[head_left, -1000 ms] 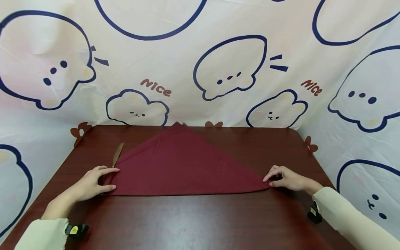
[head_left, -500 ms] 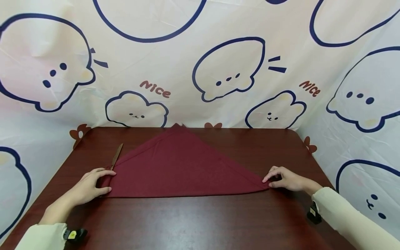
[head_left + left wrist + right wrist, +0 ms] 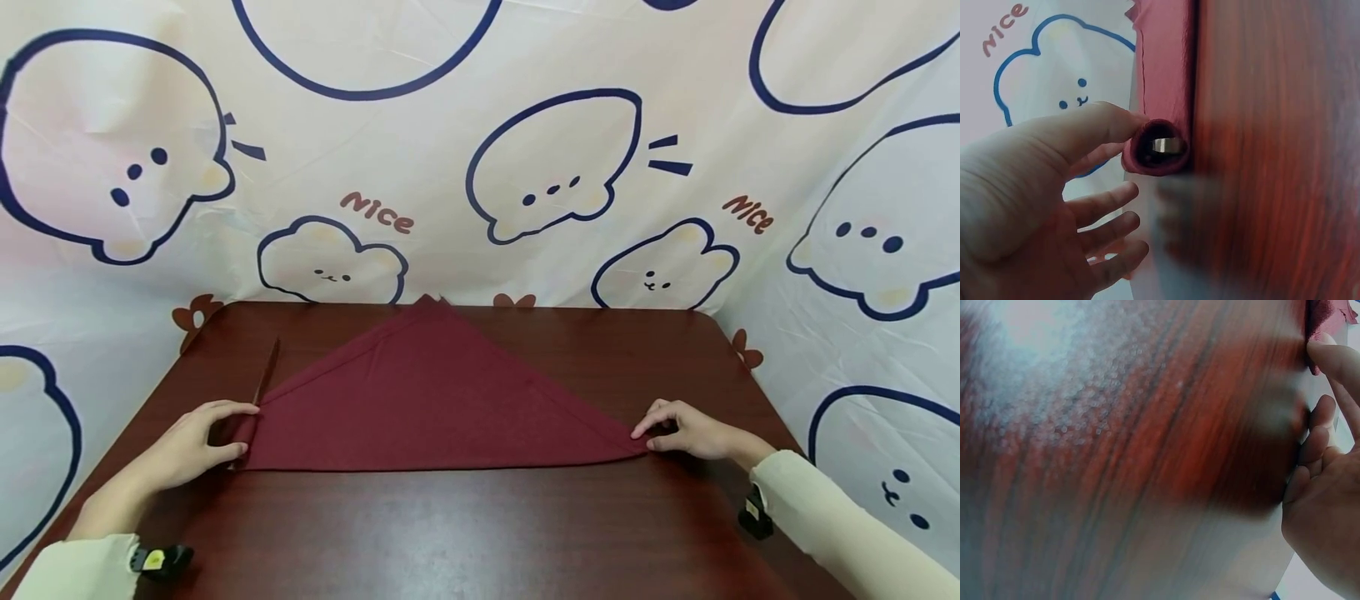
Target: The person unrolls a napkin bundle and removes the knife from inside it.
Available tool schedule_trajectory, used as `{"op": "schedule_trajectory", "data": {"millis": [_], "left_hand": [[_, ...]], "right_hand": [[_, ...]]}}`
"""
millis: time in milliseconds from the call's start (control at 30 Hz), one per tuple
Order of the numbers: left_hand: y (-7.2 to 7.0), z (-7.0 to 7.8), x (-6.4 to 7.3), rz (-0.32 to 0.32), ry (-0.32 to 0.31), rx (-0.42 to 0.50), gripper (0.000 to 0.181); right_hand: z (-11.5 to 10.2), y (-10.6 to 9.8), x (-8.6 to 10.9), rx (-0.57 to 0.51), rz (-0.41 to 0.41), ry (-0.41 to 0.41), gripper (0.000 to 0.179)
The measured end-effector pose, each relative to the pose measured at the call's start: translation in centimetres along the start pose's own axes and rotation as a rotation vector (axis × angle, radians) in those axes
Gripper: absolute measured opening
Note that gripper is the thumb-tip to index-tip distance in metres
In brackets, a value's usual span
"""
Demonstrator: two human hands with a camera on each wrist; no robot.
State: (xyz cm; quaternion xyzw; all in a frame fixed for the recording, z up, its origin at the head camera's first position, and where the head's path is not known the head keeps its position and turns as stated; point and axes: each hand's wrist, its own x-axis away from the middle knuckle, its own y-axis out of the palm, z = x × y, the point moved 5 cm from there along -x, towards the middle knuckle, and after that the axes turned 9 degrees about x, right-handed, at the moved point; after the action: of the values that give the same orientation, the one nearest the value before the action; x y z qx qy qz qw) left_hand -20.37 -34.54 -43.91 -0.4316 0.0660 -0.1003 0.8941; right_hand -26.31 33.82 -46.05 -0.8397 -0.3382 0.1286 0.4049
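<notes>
Maroon cloth (image 3: 435,400) points forward — long axis running side to side.

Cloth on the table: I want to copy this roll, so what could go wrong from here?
The utensil juts out beyond the cloth, so it might snag or slide out.

The roll has a hollow, open end, so it could loosen if the left hand lets go.

If the right hand releases the corner it holds, the cloth might skew.
</notes>
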Motion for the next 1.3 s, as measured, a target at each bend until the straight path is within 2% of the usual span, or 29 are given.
{"op": "schedule_trajectory", "data": {"millis": [367, 567, 700, 867, 1300], "left_hand": [[-0.4, -0.7, 0.0, -0.007, -0.031, -0.002, 0.049], [-0.5, -0.5, 0.1, -0.015, -0.034, -0.015, 0.050], [-0.5, 0.1, 0.2, -0.018, -0.026, -0.027, 0.053], [-0.3, 0.8, 0.2, -0.011, -0.007, -0.030, 0.051], [0.6, 0.1, 0.0, -0.020, -0.049, -0.083, 0.049]], "right_hand": [[-0.1, -0.1, 0.3, -0.002, 0.009, 0.009, 0.018], [-0.2, 0.0, 0.3, -0.002, 0.010, 0.004, 0.017], [-0.1, 0.0, 0.1, -0.001, 0.013, 0.006, 0.018], [-0.1, -0.1, 0.2, 0.000, 0.012, 0.000, 0.017], [0.1, 0.0, 0.1, -0.012, 0.004, 0.009, 0.017]]}}
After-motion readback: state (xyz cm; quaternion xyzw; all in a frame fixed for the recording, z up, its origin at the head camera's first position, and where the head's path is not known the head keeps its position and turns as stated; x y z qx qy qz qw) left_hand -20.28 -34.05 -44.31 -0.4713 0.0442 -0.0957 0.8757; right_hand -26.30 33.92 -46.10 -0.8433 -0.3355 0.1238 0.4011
